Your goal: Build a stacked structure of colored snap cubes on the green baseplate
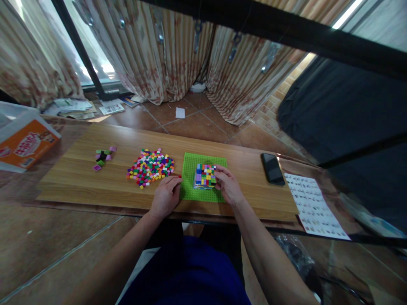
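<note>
A green baseplate (pixel 190 169) lies on the wooden board (pixel 95 178). On it stands a block of stacked multicoloured small bricks (pixel 205 176). My right hand (pixel 227 184) touches the block's right side with bent fingers. My left hand (pixel 165 195) rests on the board by the baseplate's left edge, fingers curled, a small red brick at its fingertips. A pile of loose coloured bricks (pixel 151 166) lies just left of the baseplate.
A few purple, green and black pieces (pixel 102 156) sit at the board's left. A black phone (pixel 272 168) lies to the right, a printed sheet (pixel 313 205) beyond it. An orange box (pixel 23 144) stands far left.
</note>
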Tool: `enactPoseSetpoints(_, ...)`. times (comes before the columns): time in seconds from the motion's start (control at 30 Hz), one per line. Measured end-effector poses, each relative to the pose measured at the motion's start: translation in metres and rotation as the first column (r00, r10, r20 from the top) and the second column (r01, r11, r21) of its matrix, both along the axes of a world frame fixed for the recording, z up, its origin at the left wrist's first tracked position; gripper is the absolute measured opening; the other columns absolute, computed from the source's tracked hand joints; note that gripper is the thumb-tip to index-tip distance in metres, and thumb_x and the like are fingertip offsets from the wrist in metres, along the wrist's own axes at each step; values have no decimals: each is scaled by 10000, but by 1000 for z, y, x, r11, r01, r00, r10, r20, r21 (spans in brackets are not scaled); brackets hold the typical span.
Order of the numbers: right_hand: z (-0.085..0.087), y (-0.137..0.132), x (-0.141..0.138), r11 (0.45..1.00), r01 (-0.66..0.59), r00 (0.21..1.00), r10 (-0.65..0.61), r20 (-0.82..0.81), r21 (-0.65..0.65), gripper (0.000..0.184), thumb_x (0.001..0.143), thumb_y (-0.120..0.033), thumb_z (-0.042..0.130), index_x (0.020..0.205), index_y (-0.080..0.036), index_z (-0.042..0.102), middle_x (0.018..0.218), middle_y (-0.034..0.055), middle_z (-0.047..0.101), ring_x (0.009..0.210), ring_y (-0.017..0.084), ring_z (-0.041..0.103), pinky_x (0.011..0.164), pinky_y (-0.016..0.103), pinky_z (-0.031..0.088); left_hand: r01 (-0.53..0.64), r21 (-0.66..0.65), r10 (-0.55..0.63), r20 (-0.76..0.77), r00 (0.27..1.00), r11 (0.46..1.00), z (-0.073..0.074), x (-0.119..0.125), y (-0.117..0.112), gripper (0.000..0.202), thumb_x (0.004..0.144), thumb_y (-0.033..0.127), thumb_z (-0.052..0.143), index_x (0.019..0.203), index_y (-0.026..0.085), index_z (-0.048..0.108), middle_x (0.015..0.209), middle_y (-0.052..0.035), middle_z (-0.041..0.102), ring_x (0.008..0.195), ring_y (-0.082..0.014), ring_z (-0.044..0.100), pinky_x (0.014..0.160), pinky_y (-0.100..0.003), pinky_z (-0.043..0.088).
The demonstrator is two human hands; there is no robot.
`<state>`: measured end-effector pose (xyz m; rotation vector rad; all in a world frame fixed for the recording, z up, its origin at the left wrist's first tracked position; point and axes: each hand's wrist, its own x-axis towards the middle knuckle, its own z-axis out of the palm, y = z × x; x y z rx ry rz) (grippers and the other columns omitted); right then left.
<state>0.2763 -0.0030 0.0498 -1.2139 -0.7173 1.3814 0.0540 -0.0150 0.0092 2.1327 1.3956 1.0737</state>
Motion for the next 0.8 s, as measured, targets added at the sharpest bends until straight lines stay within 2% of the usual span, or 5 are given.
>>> enactPoseSetpoints(0.07, 0, 1, -1, 999, -18, 1000, 18, 6, 37, 325, 587, -312, 755, 892, -226, 683, 615, -86, 557, 429, 35, 383, 356, 173, 221, -6, 1, 6, 0, 1000, 1000, -1, 0, 0, 183, 897, 188, 478, 958, 196, 651, 1007, -75, 676, 990, -206, 609, 919, -375, 502)
enactPoseSetpoints(0.2, 0, 3, -2, 993, -79, 996, 75, 44, 84, 364, 604, -311, 749, 955, -233, 695, 693, -80, 607, 375, 8, 329, 327, 177, 203, -6, 2, 6, -2, 1000, 1000, -1, 0, 0, 184, 898, 184, 478, 964, 193, 650, 1002, -73, 676, 995, -206, 606, 924, -374, 500)
enactPoseSetpoints(0.27, -1, 4, -3, 993, -81, 996, 77, 48, 82, 366, 603, -305, 749, 957, -226, 703, 662, -80, 605, 365, 11, 328, 321, 178, 224, -4, 8, 4, 3, 1000, 1000, -1, 0, 0, 184, 896, 182, 478, 961, 190, 649, 1000, -74, 676, 995, -205, 606, 927, -372, 497)
enactPoseSetpoints(0.43, -6, 3, -2, 997, -62, 998, 63, -6, 54, 374, 633, -336, 732, 986, -215, 702, 468, -103, 492, 345, 39, 323, 327, 182, 259, -3, -4, 3, 5, 1000, 1000, 1, 0, 1, 184, 895, 183, 472, 953, 197, 646, 1000, -73, 674, 985, -204, 608, 919, -373, 501)
enactPoseSetpoints(0.8, -7, 3, -3, 997, -65, 998, 65, -11, 45, 344, 618, -326, 745, 945, -227, 703, 457, -104, 492, 344, 45, 332, 328, 187, 288, -10, -11, 10, 1, 1000, 1000, 1, 0, 0, 192, 895, 180, 460, 952, 206, 642, 998, -70, 667, 979, -206, 608, 912, -379, 499)
